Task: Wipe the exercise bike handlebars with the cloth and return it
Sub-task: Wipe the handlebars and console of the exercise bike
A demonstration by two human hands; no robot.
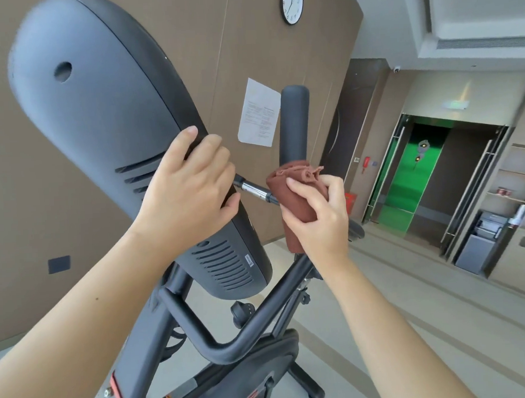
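A black exercise bike fills the middle of the view. Its grey console back (101,115) rises at the upper left. My left hand (191,187) grips the console's right edge. A black padded handlebar (294,122) stands upright at the centre, with a chrome bar section (255,189) running from the console to it. A rust-brown cloth (294,197) is wrapped around the handlebar's lower part, and my right hand (319,214) is closed around that cloth.
A black frame tube (228,347) curves below the console, above the flywheel housing (256,367). A brown panelled wall with a paper notice (259,111) and a clock (292,5) stands behind. Shelves and a glass doorway lie to the right across the pale floor.
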